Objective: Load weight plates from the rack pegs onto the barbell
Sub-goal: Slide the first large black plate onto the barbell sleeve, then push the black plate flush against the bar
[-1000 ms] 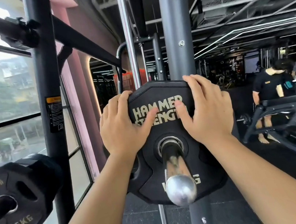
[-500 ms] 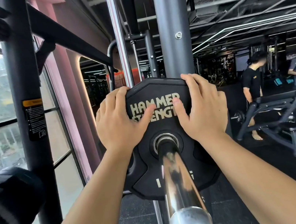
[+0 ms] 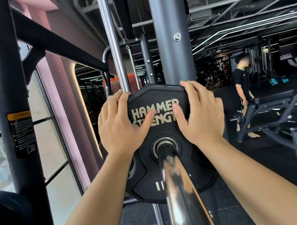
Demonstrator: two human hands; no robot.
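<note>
— On the chrome sleeve of the barbell (image 3: 175,183), far along it from the camera, the black weight plate (image 3: 161,122) is being held. How is it being gripped?

— It is being gripped from both sides. The left hand (image 3: 119,128) is being curled over the upper left edge, the right hand (image 3: 199,116) over the upper right edge, and both thumbs are being pressed on the printed face.

— How is this step being done well?

— The plate is probably being pushed inward, so both hands should be kept level and equal pressure should be given. If one side is being pushed harder, the hole can be jammed on the sleeve. The fingers behind the rim should be taken out before the plate is being seated, because whatever is lying behind it is hidden.

— What is being seen around?

— A dark upright post (image 3: 170,32) is standing just behind the plate, and a chrome guide rod (image 3: 113,40) just left of it. Near left, another plate (image 3: 7,220) is being partly shown at the frame edge. Far right, a bench (image 3: 275,105) and two persons are well apart, so nothing is being blocked by them.
</note>
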